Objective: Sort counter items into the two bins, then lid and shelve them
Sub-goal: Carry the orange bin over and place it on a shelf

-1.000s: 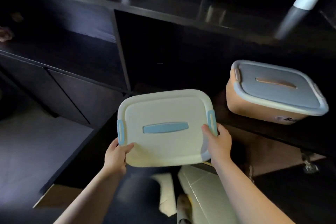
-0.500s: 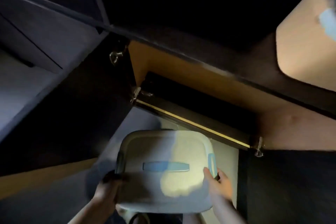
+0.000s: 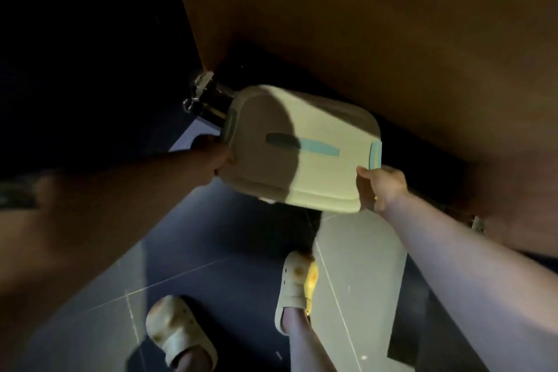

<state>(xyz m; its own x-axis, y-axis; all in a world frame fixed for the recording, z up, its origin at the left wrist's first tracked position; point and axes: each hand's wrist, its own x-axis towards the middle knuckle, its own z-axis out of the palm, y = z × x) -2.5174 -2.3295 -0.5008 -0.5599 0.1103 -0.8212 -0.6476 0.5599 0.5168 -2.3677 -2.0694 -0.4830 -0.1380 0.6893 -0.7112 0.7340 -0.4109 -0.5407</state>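
A cream bin with a closed lid (image 3: 317, 172), a blue handle strip and blue side clips, hangs low in front of the dark opening under the cabinet. My left hand (image 3: 211, 157) grips its left edge, in shadow. My right hand (image 3: 380, 187) holds its right near corner, thumb on the lid just below the blue clip. The bin tilts, its far end pointing into the opening. The orange bin is out of view.
A brown cabinet panel (image 3: 362, 39) fills the top right. A metal hinge (image 3: 200, 93) sticks out just left of the bin's far corner. Below are the tiled floor (image 3: 196, 251) and my feet in pale sandals (image 3: 297, 284).
The view has dropped from the shelf with the orange bin to the floor-level opening. Both hands have lowered the cream bin and pushed it forward toward the lower opening.
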